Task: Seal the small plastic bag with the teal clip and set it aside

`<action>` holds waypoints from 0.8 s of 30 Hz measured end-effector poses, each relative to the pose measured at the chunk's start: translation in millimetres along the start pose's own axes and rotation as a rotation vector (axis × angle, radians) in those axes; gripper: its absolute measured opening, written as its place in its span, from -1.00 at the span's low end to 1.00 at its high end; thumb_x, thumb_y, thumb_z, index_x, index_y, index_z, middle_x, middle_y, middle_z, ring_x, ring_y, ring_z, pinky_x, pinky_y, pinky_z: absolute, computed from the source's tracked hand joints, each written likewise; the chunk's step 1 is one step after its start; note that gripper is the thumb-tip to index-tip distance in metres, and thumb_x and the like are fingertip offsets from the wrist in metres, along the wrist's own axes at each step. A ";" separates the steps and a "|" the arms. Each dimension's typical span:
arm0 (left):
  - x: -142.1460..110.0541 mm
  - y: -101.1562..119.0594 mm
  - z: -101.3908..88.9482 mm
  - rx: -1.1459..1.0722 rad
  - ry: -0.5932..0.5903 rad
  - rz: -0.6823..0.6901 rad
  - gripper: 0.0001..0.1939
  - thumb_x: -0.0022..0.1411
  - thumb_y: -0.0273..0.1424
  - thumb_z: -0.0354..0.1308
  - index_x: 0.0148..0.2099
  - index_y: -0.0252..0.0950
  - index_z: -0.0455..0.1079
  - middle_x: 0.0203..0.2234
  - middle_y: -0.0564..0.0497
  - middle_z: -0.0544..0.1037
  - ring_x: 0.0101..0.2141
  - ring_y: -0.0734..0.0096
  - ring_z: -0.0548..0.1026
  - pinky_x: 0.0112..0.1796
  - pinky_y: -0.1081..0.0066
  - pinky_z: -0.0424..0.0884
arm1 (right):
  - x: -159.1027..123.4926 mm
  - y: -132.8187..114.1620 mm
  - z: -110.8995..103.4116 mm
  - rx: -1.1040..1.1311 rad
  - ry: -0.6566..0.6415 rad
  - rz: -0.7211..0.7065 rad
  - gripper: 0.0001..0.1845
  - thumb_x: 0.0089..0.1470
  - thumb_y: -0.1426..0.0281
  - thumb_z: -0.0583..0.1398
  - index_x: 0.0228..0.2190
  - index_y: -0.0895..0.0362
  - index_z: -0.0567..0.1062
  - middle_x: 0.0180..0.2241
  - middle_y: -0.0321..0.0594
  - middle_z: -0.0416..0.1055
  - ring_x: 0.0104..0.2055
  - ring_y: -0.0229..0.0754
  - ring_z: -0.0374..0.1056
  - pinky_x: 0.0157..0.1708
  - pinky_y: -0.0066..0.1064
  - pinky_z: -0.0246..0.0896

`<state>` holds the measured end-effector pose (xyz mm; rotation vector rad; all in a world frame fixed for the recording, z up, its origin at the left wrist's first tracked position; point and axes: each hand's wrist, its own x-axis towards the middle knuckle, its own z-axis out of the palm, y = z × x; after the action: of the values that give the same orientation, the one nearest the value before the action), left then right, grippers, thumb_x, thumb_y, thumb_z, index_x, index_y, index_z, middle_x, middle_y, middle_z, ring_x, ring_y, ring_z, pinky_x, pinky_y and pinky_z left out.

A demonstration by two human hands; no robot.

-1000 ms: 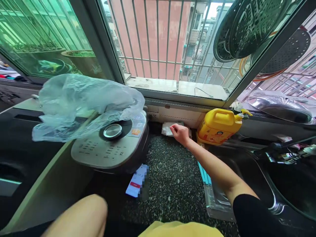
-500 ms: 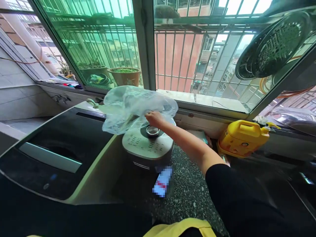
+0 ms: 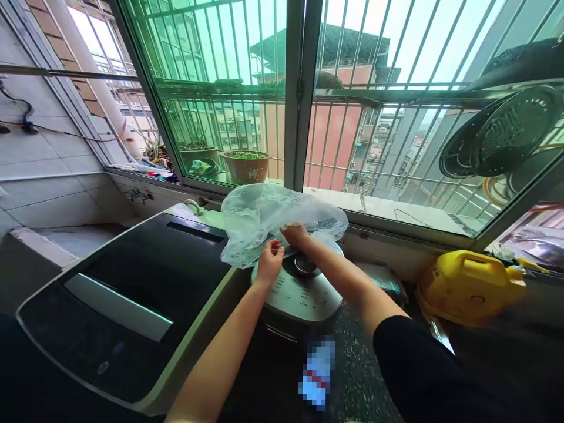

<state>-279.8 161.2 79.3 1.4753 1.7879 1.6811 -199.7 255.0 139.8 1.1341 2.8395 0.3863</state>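
Observation:
A clear, crumpled plastic bag [image 3: 255, 220] lies puffed up over the back of a rice cooker [image 3: 293, 299]. My right hand [image 3: 296, 235] is closed on the bag's near edge, just behind the cooker's round dial. Beside it, my left hand [image 3: 269, 263] has its fingers curled together at the same edge, over the left side of the lid. The cooker's printed panel shows in front of the hands. Its rear part is covered by the bag.
A black-topped washing machine [image 3: 123, 258] stands to the left. A phone-like slab [image 3: 316, 376], blurred out, lies on the speckled counter [image 3: 361, 364] before the cooker. To the right sits a yellow jug [image 3: 471, 288]. Behind is a barred window with a flowerpot [image 3: 245, 167].
My left hand has come into view and reached the bag's near edge beside my right hand. The view has tilted up and shifted left; my right hand stays on the bag.

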 end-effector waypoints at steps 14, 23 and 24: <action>17.1 3.4 23.7 0.418 0.064 0.523 -0.82 0.18 -0.35 0.09 -0.39 -0.26 0.48 -0.37 -0.09 0.47 -0.29 0.22 0.42 -0.21 0.26 0.32 | -86.6 36.0 17.5 0.389 0.397 0.212 -0.81 0.09 0.37 0.16 -0.38 0.15 0.58 -0.39 -0.18 0.54 -0.37 -0.22 0.38 -0.41 -0.46 0.09; 13.6 26.8 21.3 0.456 0.128 0.365 -0.85 0.05 -0.44 0.16 -0.26 -0.29 0.45 -0.17 -0.20 0.51 -0.15 0.07 0.45 -0.15 0.23 0.31 | -113.6 27.6 -14.2 0.748 0.832 -0.168 -0.78 0.08 0.39 0.14 -0.56 0.15 0.47 -0.57 -0.32 0.29 -0.56 -0.36 0.13 -0.52 -0.50 0.05; 17.1 28.8 20.1 0.441 0.123 0.313 -0.87 0.06 -0.47 0.13 -0.28 -0.30 0.45 -0.22 -0.19 0.53 -0.19 0.11 0.48 -0.18 0.26 0.33 | -120.4 30.4 -21.0 0.769 0.907 -0.169 -0.77 0.09 0.37 0.14 -0.56 0.15 0.46 -0.56 -0.32 0.28 -0.55 -0.36 0.13 -0.52 -0.49 0.06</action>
<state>-258.5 180.7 105.6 1.9588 2.1941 1.6073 -94.9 189.4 163.3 0.8973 4.0559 -0.3597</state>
